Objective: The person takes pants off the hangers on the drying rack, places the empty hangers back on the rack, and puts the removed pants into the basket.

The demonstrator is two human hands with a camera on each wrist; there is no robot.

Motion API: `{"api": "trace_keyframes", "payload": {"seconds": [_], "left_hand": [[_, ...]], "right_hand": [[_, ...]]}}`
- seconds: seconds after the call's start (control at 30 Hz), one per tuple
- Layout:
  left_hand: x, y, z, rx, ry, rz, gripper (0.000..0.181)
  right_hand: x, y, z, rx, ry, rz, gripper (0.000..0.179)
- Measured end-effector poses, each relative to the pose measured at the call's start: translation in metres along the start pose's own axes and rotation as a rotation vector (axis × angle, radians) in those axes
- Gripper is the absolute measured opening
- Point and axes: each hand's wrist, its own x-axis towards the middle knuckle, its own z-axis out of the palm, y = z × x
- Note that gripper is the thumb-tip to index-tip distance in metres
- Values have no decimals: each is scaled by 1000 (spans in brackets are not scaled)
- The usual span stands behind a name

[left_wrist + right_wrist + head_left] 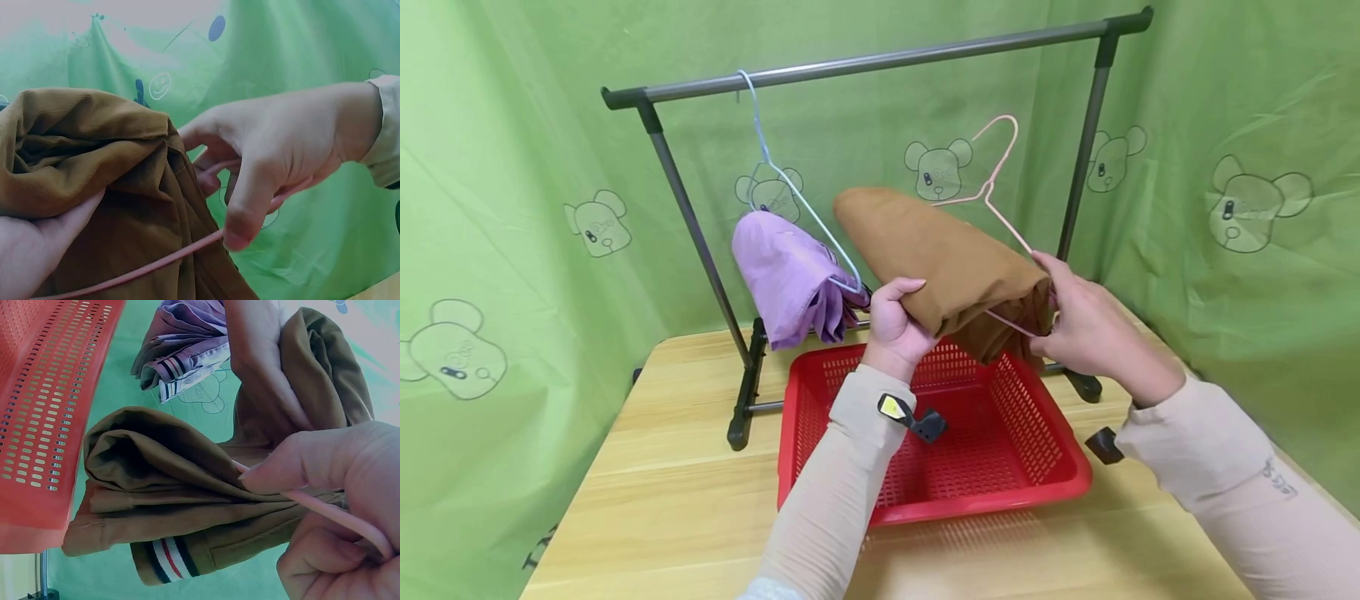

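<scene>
While both hands hold it up over the back of the red basket (973, 507), the brown garment (951, 258) bulges in a thick, rounded bundle, smooth and matt on its outer face and gathered into deep, rolled folds at the near end. From the right wrist a flat band of navy, white and red stripes shows near one edge, and the cloth looks finely woven. The slim pink hanger (989, 190), curved at the hook, runs partly out of sight behind the fabric, its lower bar emerging beneath the folds.

Fingers of the right hand (1086, 321) pinch the hanger at its corner. The left hand (898, 329) holds the cloth, thumb against its surface; how its covered fingers lie, I cannot tell.

Perforated with small slots, the glossy plastic basket sits on the pale wood-grained bench (677, 467). Behind stands a grey tubular rack (887, 60) with black joints, where a crumpled purple garment (782, 275) hangs on a light-blue hanger (808, 204) before wrinkled green sheeting (850, 133) printed with bear heads.
</scene>
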Motion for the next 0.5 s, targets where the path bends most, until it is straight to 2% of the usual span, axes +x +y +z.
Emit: {"api": "trace_keyframes", "payload": {"seconds": [0.27,0.5], "left_hand": [[-1,-2,4,-21,10,18,24],[-4,-2,5,-10,12,20,24]], "right_hand": [[-2,7,2,-36,44,-93,97],[-3,12,4,-50,49,-101,97]]}}
